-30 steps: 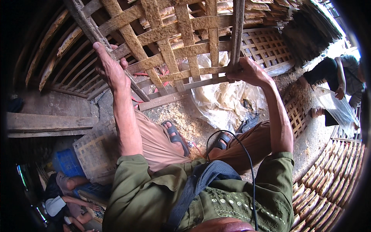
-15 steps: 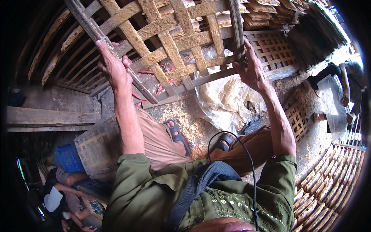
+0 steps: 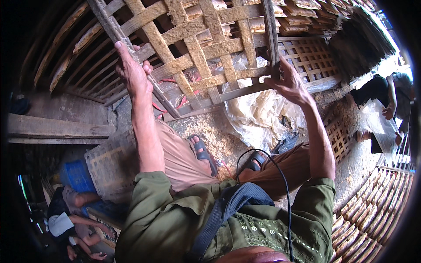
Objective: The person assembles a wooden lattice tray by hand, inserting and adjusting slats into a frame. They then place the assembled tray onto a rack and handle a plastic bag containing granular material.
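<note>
Facing the woven tray (image 3: 211, 22), I had a crumb-strewn floor (image 3: 208, 125) below it, with crumpled clear plastic sheeting (image 3: 258, 109) near the tray's lower right corner. Stacked, pale-faced slabs (image 3: 302, 19) lay beyond it; well off to its right another person (image 3: 373, 90) handled a translucent sheet (image 3: 378, 120), and a blue container (image 3: 78, 175) sat to its lower left. I held the tray up between my hands. My left hand (image 3: 135, 76) was closed around its left bar; my right hand (image 3: 291, 85), more loosely curled, gripped its right bar's lower end between thumb and fingers.
</note>
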`<state>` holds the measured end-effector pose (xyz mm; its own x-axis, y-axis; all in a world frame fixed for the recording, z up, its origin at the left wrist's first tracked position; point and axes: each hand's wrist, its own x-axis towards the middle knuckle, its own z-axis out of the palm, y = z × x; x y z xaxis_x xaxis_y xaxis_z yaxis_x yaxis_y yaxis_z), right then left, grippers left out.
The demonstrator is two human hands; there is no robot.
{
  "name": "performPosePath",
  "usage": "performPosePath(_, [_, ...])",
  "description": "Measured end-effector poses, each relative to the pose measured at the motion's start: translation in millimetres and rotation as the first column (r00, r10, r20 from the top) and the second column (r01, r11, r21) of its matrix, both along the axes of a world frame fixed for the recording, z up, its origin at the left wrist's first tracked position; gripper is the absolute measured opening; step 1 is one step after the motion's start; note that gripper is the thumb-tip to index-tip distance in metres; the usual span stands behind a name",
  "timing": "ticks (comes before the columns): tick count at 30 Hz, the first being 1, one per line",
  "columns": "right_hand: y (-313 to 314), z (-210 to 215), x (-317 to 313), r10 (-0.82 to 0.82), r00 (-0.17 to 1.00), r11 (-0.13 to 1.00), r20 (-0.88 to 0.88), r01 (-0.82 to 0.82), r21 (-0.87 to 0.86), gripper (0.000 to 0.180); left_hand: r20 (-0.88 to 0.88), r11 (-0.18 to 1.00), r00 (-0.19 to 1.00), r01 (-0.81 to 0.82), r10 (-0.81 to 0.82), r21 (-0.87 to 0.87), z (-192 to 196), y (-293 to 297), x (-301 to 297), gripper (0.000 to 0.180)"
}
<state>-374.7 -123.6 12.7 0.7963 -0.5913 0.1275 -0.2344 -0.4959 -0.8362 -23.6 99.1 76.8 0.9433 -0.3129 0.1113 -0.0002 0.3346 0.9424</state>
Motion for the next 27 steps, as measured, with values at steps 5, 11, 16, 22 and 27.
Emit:
performPosePath(5, [-31, -14, -14, 0.153, 0.96, 0.929, -0.234, -0.059, 0.364, 0.052, -0.032, 0.995, 0.998, -0.053, 0.056, 0.082, 2, -3, -4, 0.069])
performPosePath(11, [-38, -29, -20, 0.155, 0.983, 0.941, -0.101, -0.116, 0.317, 0.03, 0.037, 0.994, 0.999, -0.022, 0.018, 0.105, 2, 1, -1, 0.068])
performPosePath(16, [-28, -4, -12, 0.067, 0.976, 0.991, -0.209, -0.041, 0.125, 0.049, 0.067, 0.997, 0.998, -0.026, 0.022, 0.071, 5, 3, -3, 0.066])
performPosePath(22, [-34, 21, -6, -0.266, 0.908, 0.95, 0.324, 0.192, 0.245, 0.078, 0.247, 0.967, 0.963, 0.038, -0.102, 0.25, -7, -10, -27, 0.068])
performPosePath(27, [-36, 59, -20, -0.518, 0.646, 0.832, 0.561, 0.533, 0.155, 0.055, 0.435, 0.915, 0.86, 0.084, -0.267, 0.396, -19, -8, -50, 0.063])
